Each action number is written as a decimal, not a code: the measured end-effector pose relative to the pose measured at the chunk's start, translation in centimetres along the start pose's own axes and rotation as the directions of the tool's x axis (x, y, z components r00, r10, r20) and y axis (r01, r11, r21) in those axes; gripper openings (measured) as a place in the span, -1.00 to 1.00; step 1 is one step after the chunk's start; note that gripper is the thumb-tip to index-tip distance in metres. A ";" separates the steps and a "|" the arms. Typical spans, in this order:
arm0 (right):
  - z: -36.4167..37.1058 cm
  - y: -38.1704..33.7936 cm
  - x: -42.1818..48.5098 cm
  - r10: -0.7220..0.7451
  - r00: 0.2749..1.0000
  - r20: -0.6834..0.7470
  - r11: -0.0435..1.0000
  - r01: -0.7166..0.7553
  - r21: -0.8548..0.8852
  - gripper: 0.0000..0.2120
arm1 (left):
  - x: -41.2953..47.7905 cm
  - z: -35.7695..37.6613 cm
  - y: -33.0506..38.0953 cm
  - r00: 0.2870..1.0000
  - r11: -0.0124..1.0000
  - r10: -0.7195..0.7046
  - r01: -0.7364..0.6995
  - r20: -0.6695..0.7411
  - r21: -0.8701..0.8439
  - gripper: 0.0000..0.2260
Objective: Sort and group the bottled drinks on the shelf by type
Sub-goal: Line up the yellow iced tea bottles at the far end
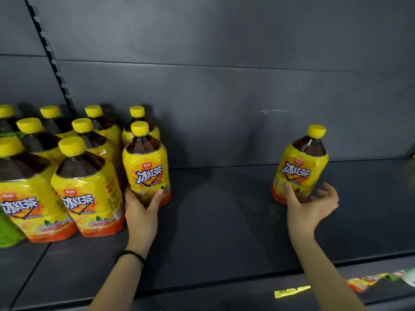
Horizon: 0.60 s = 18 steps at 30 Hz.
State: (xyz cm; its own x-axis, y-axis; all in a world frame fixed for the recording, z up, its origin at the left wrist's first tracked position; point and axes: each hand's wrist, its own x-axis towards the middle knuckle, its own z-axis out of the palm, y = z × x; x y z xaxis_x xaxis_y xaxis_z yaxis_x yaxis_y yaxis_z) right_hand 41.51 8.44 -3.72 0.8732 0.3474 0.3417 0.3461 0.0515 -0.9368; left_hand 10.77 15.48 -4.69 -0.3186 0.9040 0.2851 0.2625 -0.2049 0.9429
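Several yellow-capped iced tea bottles with yellow labels stand grouped at the left of the dark shelf. My left hand grips the lower part of one such bottle at the right edge of that group. A lone iced tea bottle stands tilted at the right. My right hand is at its base, fingers spread, thumb touching the label, not closed around it.
A green-labelled bottle shows at the far left edge. The dark back panel rises behind the shelf. Price tags and colourful packaging sit along the shelf's front edge at lower right.
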 end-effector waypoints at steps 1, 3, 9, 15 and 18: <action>0.0 0.2 0.8 0.002 0.999 0.048 1.000 -0.002 -0.009 -0.16 | 0.0 0.0 0.0 1.000 1.000 -0.001 0.001 -0.002 -0.001 -0.40; 0.0 0.2 1.9 0.028 0.978 0.205 0.995 -0.048 0.093 -0.13 | -0.1 -0.1 0.0 1.000 1.000 -0.007 0.007 -0.007 -0.005 -0.41; 1.2 -0.3 1.3 0.029 0.931 0.365 0.985 -0.089 0.149 -0.21 | 0.1 0.2 -0.1 1.000 1.000 -0.017 0.017 -0.015 -0.012 -0.42; 4.9 -2.2 -3.6 -0.027 0.764 0.644 0.975 -0.122 0.185 -0.22 | -0.3 -0.8 0.3 0.995 0.997 -0.060 0.055 0.081 0.060 -0.40; 6.3 -3.5 -6.4 -0.046 0.666 0.745 0.961 -0.174 0.215 -0.20 | -1.9 -2.9 0.6 0.990 0.982 -0.053 0.027 0.134 0.188 -0.40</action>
State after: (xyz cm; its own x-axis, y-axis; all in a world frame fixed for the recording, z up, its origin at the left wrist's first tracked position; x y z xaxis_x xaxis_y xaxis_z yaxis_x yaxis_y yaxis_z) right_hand 32.54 11.98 -3.14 0.3099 0.9262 0.2147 0.1068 0.1904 -0.9759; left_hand 8.90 12.60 -4.16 -0.2069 0.9558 0.2088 0.4199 -0.1060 0.9013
